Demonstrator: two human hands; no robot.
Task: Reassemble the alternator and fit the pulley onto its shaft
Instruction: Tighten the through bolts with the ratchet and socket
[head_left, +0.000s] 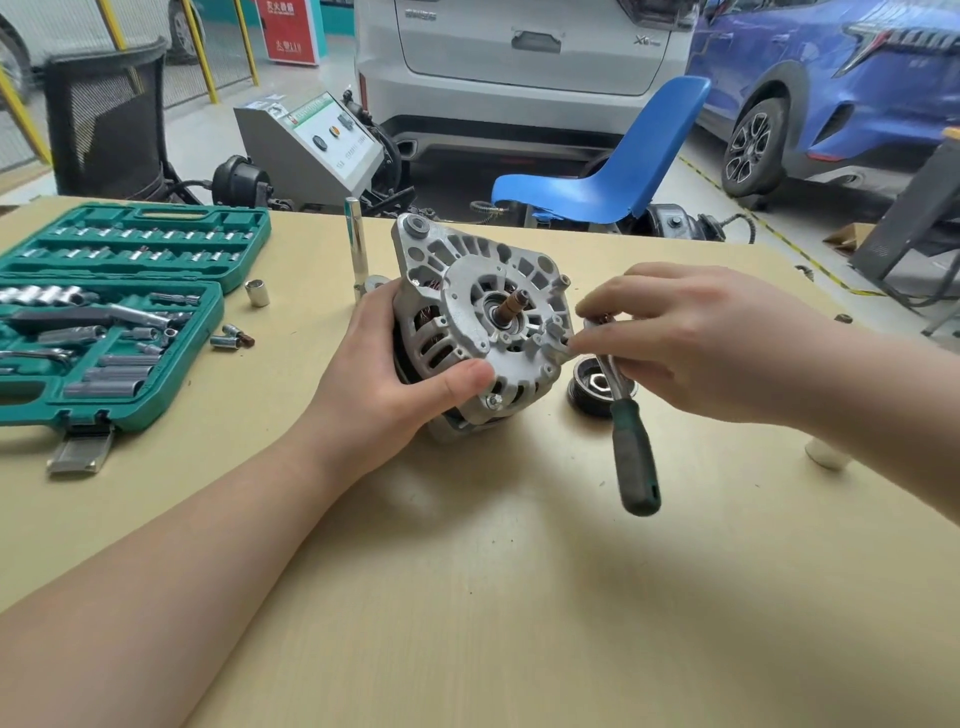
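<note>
Left hand (410, 374) grips the alternator (480, 327) tilted on the table (467, 597) — right hand (670, 338) pinches the ratchet (621, 400) at a housing bolt. Pulley (589, 387) waits beside it — next, bolts snugged evenly.

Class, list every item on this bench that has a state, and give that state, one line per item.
Alternator: tilted on the table, shaft end bare, no pulley fitted.
Pulley: lying flat on the table, beside the alternator.
Ratchet wrench: held at its head end, handle hanging free.
Socket case: open, lid laid back.
Left hand: grips the alternator housing.
Right hand: pinches the wrench head at the housing.
</note>
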